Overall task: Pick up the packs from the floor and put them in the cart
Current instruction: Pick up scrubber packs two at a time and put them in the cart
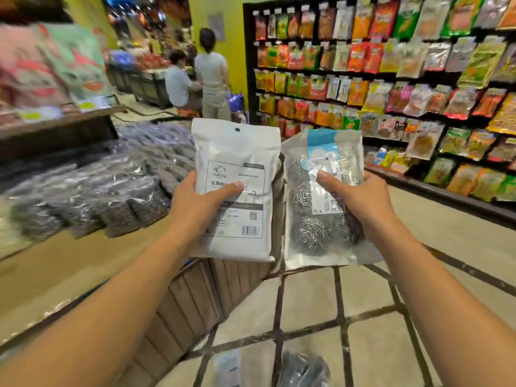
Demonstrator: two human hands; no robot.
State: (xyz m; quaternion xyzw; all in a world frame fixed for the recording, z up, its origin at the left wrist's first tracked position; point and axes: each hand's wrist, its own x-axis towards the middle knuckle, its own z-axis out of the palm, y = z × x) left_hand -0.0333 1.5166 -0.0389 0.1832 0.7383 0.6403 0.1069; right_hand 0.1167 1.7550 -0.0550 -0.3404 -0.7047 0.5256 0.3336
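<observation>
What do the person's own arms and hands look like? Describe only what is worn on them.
Both arms are bare as far up as the frame shows; no sleeve is in view. The left hand and right hand wear no gloves, and no ring, watch or wristband shows on either. The thumbnails look short and unpainted. No markings are visible on either forearm.

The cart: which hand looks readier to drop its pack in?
Probably the right hand: its scourer pack hangs over the cart's grid, while the left hand's white pack hangs above the slatted side.

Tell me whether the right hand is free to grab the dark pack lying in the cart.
Probably not yet: the right hand already grips the scourer pack. Nothing covers the dark pack.
</observation>
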